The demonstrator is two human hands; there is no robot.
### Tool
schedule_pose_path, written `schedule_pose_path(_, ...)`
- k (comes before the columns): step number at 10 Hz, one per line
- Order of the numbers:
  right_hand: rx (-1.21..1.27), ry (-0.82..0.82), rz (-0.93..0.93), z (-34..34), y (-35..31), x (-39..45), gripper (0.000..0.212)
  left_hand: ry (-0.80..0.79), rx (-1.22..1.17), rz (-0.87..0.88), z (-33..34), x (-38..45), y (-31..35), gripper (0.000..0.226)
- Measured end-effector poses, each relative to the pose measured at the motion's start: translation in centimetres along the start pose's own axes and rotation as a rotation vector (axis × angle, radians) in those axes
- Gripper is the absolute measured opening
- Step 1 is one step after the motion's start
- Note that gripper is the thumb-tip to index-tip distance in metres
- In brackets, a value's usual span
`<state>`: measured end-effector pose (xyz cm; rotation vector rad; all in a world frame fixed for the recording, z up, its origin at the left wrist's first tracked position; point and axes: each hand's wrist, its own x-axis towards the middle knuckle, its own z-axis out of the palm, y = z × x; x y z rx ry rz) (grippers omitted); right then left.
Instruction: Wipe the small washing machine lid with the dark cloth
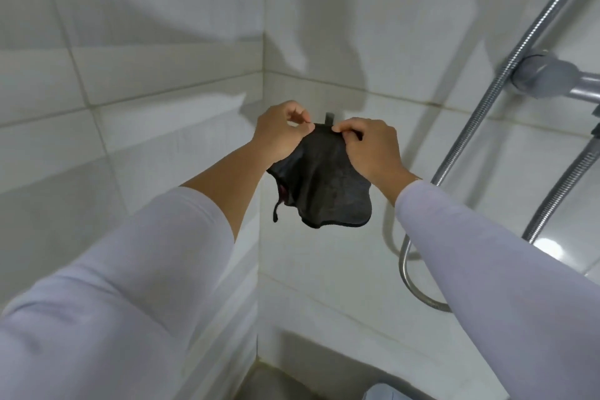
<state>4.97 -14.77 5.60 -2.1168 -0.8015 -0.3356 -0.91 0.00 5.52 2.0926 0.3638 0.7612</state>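
The dark cloth [328,185] hangs in front of a white tiled corner, its top edge held up at a small dark wall hook [328,118]. My left hand [282,133] pinches the cloth's top edge on the left side. Just to the right, my right hand [373,149] pinches the same edge with thumb and fingers. The cloth droops below both hands, with a thin loop dangling at its lower left. The small washing machine lid is out of view.
White tiled walls [146,81] meet in a corner behind the cloth. A chrome shower hose [506,71] runs diagonally at the right, past a grey rail bracket [545,75], and loops low at the right. A pale rounded object [383,391] shows at the bottom edge.
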Motion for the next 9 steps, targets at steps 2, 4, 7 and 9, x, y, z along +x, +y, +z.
schedule_pose_path(2, -0.246, 0.063, -0.007, 1.9, 1.0, 1.9, 0.040, 0.142, 0.002, -0.030, 3.1, 3.1, -0.7, 0.013)
schedule_pose_path(4, -0.293, 0.030, 0.043, 3.1, 1.9, 2.2, 0.042, 0.215, -0.022, -0.086, 5.4, 3.9, -2.1, 0.011)
schedule_pose_path(7, -0.023, -0.103, 0.218, 4.8, 3.0, 1.7, 0.044, 0.141, -0.203, -0.259, 7.4, 1.9, -2.5, 0.023)
schedule_pose_path(9, 0.107, -0.232, 0.218, 4.0, 4.7, -2.9, 0.046, 0.176, -0.011, -0.058, 8.9, -2.8, -4.3, 0.034)
